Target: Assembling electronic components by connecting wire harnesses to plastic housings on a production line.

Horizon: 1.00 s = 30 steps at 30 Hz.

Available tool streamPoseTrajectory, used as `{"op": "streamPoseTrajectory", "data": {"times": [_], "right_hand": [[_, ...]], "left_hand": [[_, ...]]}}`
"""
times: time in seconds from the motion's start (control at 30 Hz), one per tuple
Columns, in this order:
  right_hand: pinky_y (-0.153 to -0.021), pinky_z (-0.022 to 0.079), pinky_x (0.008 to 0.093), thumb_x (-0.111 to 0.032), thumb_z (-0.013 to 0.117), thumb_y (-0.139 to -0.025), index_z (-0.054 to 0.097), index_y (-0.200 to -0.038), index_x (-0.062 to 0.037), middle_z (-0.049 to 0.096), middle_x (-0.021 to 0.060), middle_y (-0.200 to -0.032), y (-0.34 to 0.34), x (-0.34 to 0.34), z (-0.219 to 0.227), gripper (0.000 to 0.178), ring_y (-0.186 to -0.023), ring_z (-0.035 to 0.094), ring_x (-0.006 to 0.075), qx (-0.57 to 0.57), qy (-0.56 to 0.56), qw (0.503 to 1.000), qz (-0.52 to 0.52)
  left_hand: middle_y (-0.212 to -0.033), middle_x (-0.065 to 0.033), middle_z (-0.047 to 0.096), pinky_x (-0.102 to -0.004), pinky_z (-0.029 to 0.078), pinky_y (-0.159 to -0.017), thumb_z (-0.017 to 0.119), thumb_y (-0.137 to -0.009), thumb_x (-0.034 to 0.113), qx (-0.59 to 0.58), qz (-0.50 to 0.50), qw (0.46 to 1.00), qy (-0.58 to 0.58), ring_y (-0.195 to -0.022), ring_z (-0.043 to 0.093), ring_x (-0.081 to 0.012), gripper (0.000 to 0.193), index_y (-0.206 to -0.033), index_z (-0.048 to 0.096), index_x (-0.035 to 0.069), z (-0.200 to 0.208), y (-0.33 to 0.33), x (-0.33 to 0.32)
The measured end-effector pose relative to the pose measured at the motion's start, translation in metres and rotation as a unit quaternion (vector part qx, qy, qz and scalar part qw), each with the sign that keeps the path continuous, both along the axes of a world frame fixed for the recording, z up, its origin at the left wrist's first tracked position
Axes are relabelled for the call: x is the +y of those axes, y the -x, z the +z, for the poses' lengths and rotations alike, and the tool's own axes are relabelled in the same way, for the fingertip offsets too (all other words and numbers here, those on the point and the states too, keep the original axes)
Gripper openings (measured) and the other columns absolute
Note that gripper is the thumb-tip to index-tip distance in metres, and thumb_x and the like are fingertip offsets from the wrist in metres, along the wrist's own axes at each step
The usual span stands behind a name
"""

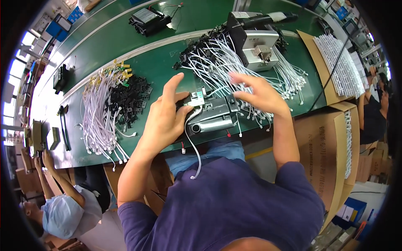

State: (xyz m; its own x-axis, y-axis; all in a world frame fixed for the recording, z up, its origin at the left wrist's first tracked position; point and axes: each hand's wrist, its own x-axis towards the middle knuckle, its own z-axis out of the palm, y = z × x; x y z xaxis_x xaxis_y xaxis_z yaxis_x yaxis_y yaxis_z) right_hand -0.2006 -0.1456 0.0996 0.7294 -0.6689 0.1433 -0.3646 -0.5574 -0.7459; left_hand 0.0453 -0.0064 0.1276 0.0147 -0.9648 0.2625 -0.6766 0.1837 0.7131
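Observation:
A black plastic housing (217,109) with a silvery cylinder along its near side lies at the table edge in front of me. On its far left corner sits a small green-and-white circuit board (197,99). From beside the board a white cable (195,151) runs down over the near edge, ending in a small plug. My left hand (164,121) grips the housing's left end between thumb and fingers, its index finger raised. Over the housing's right end, near a bundle of white cables (217,58), my right hand (264,95) has its fingers apart, apparently holding nothing.
Left of me lies a pile of white cables (95,113) with black clips (130,98). A metal fixture (257,46) stands at the back right. Cardboard boxes (322,146) with white strips flank my right side. Another black unit (146,20) lies farther back; a co-worker (69,209) is at left.

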Motion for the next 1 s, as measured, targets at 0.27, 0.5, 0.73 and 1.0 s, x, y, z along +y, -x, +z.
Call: {"op": "streamPoseTrajectory", "data": {"times": [0.27, 0.5, 0.73, 1.0], "right_hand": [[-0.062, 0.046, 0.0277, -0.009, 0.058, -0.09, 0.063, -0.106, -0.0001, 0.062, 0.0051, -0.078, -0.002, 0.02, 0.014, 0.019, -0.07, 0.056, 0.0125, -0.075, 0.028, 0.995, -0.065], [-0.069, 0.049, 0.0319, -0.012, 0.062, -0.086, 0.066, -0.1, -0.0014, 0.067, 0.0098, -0.087, -0.009, -0.001, -0.007, 0.018, -0.076, 0.062, 0.0207, 0.023, -0.095, 0.995, -0.024], [-0.057, 0.043, 0.0263, -0.005, 0.068, -0.081, 0.067, -0.085, 0.0009, 0.062, 0.0049, -0.07, 0.003, 0.044, 0.026, 0.007, -0.061, 0.054, 0.0104, -0.077, 0.072, 0.994, 0.014], [-0.095, 0.041, 0.031, -0.016, 0.089, -0.053, 0.044, -0.132, 0.0, 0.054, 0.0127, -0.126, -0.002, 0.04, 0.02, 0.093, -0.115, 0.051, 0.0192, -0.076, -0.132, 0.986, 0.064]], "left_hand": [[-0.114, -0.0295, 0.061, -0.0452, 0.046, -0.093, 0.086, -0.065, 0.037, -0.063, -0.047, 0.996, -0.051, -0.106, 0.059, -0.0439, 0.115, -0.149, 0.014, 0.004, 0.014, -0.001, -0.003], [-0.125, -0.0186, 0.052, -0.0481, 0.036, -0.103, 0.089, -0.052, 0.031, -0.228, -0.085, 0.97, -0.013, -0.117, 0.05, -0.0367, 0.127, -0.152, 0.014, 0.01, 0.009, 0.008, -0.004], [-0.117, -0.0192, 0.055, -0.0443, 0.038, -0.097, 0.085, -0.051, 0.021, -0.212, -0.061, 0.975, -0.007, -0.11, 0.052, -0.037, 0.12, -0.15, 0.019, 0.006, 0.009, 0.003, -0.001], [-0.116, -0.0199, 0.056, -0.0435, 0.04, -0.095, 0.082, -0.053, 0.022, -0.108, -0.088, 0.99, -0.014, -0.108, 0.054, -0.0371, 0.118, -0.151, 0.019, 0.008, 0.058, -0.01, 0.021]]}}
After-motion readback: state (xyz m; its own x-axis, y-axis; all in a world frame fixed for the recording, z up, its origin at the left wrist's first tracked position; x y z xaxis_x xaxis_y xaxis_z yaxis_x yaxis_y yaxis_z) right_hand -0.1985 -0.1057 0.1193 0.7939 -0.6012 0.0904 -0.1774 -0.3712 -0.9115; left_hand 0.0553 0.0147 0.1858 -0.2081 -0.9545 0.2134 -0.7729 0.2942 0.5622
